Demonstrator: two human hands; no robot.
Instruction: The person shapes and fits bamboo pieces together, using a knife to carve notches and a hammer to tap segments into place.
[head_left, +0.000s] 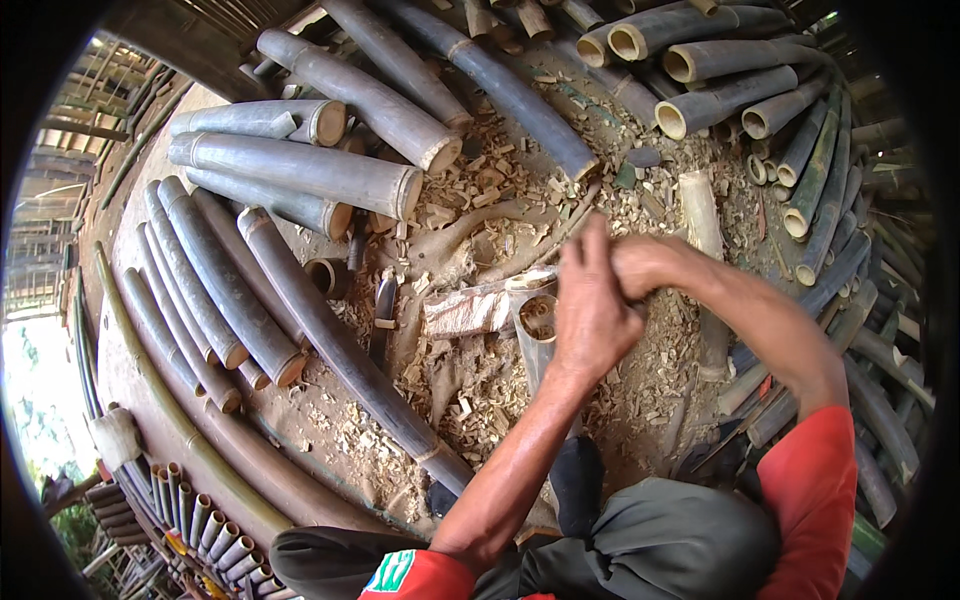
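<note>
My left hand [598,325] is over the chip-covered ground in front of me, beside the upper end of a short bamboo piece [536,345] with a hollow holding wood chips. One or two of its fingers point away from me; the rest curl out of sight. My right hand [640,268] is closed and meets the left from the right, slightly blurred. Whatever the hands hold is hidden behind them. A rough split wood block [468,312] lies left of the bamboo piece. Farther left, a dark knife-like tool [383,315] lies among the shavings.
Long dark bamboo poles [340,340] lie to my left. Cut bamboo sections [300,165] lie at the far left, and more hollow ones [720,95] are stacked at the far right. A pale bamboo length [702,215] lies right of my hands. Wood shavings [480,410] cover the ground.
</note>
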